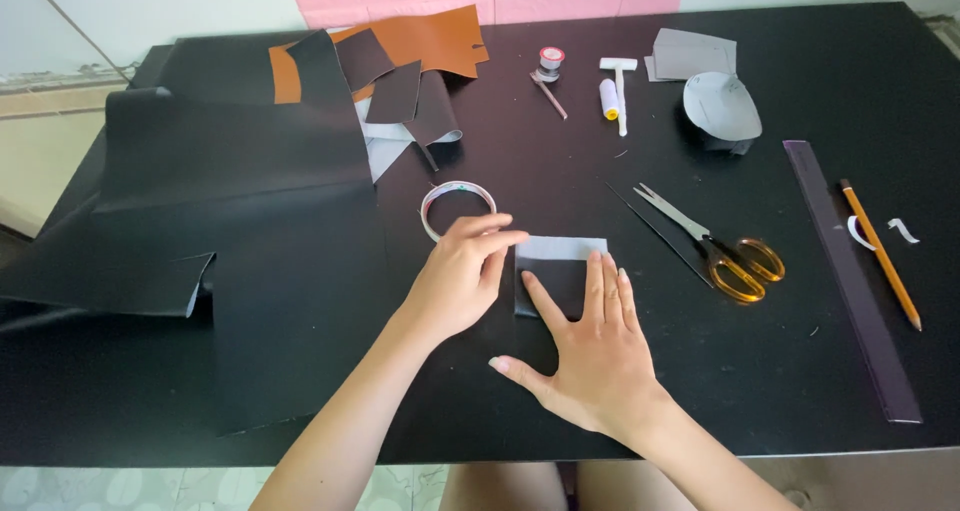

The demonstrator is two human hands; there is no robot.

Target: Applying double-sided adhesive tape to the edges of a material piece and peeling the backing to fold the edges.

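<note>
A small dark leather piece [556, 271] lies on the black table [760, 371], its top edge folded over to show a grey strip [562, 247]. My right hand [592, 349] rests flat on the piece, fingers spread and pressing its lower half. My left hand [462, 276] is at the piece's left edge, fingertips pinched together near the fold's corner. A ring of white tape [457, 208] lies just behind my left hand.
Large black leather sheets [240, 231] cover the table's left. Brown and dark scraps [400, 61] lie at the back. Scissors [715, 246] with orange handles, a long ruler [850, 276] and a pencil [880, 256] lie to the right. Thread spool [608, 98], small roller [620, 86], grey cutouts [720, 106] sit behind.
</note>
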